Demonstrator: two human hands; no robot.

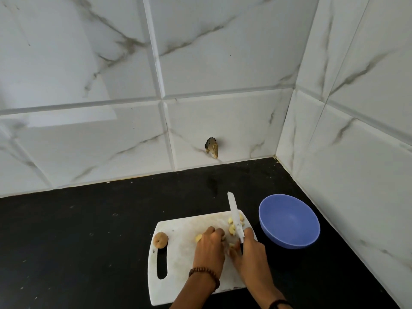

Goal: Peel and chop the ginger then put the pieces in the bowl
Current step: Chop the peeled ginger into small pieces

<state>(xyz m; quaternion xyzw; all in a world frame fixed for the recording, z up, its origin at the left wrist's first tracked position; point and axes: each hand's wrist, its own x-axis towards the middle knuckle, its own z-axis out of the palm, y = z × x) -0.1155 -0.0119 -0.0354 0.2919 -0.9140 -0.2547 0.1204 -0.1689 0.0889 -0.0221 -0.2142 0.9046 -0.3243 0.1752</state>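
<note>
A white cutting board (pixel 178 259) lies on the black counter. Several yellow chopped ginger pieces (pixel 233 229) sit near its far right corner. My left hand (pixel 210 248) holds a peeled ginger piece (pixel 198 237) down on the board, fingers curled over it. My right hand (pixel 252 255) grips the handle of a white-bladed knife (pixel 235 216), whose blade points away from me over the chopped pieces. A round brown ginger piece with skin (pixel 160 240) rests at the board's left edge. An empty blue bowl (pixel 289 221) stands just right of the board.
The black counter (pixel 78 241) runs left of the board. Marble-patterned tiled walls (pixel 223 130) close the back and right side, meeting in a corner behind the bowl. A small dark hole or chip (pixel 211 147) marks the back wall.
</note>
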